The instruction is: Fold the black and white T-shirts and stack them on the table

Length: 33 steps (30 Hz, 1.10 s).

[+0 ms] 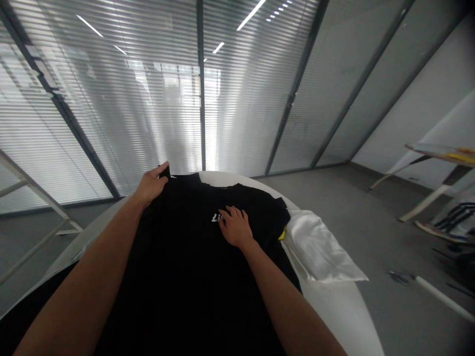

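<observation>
A black T-shirt [200,232] lies spread on a white round table [347,309], its neckline at the far side. White lettering shows on its chest, partly covered by my fingers. My left hand [150,187] pinches the shirt's edge at the far left, by the sleeve, and holds that bit slightly raised. Resting flat on the chest beside the lettering is my right hand [236,226], its fingers spread. A small yellow patch [282,234] peeks out under the right sleeve.
White satiny cloth [321,247] lies on the table's right side. Beyond stands a glass partition with blinds [237,113]. A white metal frame [40,193] is at left. At right are another table [441,154] and a white tube [443,296] on the grey floor.
</observation>
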### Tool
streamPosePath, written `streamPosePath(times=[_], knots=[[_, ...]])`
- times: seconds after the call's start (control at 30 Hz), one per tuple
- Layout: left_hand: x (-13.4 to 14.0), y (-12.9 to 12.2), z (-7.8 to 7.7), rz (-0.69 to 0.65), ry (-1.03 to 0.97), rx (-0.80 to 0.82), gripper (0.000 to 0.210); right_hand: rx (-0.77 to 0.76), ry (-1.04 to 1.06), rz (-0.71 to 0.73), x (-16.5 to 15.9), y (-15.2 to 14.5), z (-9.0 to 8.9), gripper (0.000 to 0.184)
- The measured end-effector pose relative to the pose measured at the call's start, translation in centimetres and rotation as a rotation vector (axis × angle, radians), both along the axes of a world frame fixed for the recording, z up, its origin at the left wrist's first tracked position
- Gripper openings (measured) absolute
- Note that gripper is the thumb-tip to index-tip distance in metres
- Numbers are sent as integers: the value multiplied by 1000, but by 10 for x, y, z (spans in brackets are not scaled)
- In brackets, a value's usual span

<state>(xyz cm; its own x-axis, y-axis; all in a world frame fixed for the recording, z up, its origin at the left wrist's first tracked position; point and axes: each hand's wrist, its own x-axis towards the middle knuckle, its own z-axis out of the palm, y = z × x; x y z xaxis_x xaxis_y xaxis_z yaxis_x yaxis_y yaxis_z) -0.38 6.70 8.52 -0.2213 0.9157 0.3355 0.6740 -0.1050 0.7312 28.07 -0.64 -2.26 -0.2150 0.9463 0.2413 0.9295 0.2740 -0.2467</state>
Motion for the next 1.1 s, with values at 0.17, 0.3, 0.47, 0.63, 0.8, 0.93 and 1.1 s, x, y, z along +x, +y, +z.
streamPosePath(times=[0.17, 0.3, 0.47, 0.63, 0.8, 0.93, 1.1], knots=[[34, 1, 5, -194, 226, -18, 65, 9, -5, 0, 0, 1, -1, 43], [62, 4, -9, -368, 407, 40, 65, 7, -13, -1, 0, 1, -1, 43], [90, -7, -33, -493, 616, -44, 68, -22, -24, -18, -1, 1, 0, 44], [96, -27, -43, -480, 639, -144, 61, 3, -11, -12, 0, 2, -1, 43], [72, -37, -62, -337, 764, -140, 55, 6, 2, 0, 1, 1, -1, 43], [54, -42, -85, -306, 810, -141, 55, -13, -2, -8, 0, 0, 1, 43], [56, -34, -81, -255, 753, -115, 50, -5, -8, -2, -1, 0, 0, 44]])
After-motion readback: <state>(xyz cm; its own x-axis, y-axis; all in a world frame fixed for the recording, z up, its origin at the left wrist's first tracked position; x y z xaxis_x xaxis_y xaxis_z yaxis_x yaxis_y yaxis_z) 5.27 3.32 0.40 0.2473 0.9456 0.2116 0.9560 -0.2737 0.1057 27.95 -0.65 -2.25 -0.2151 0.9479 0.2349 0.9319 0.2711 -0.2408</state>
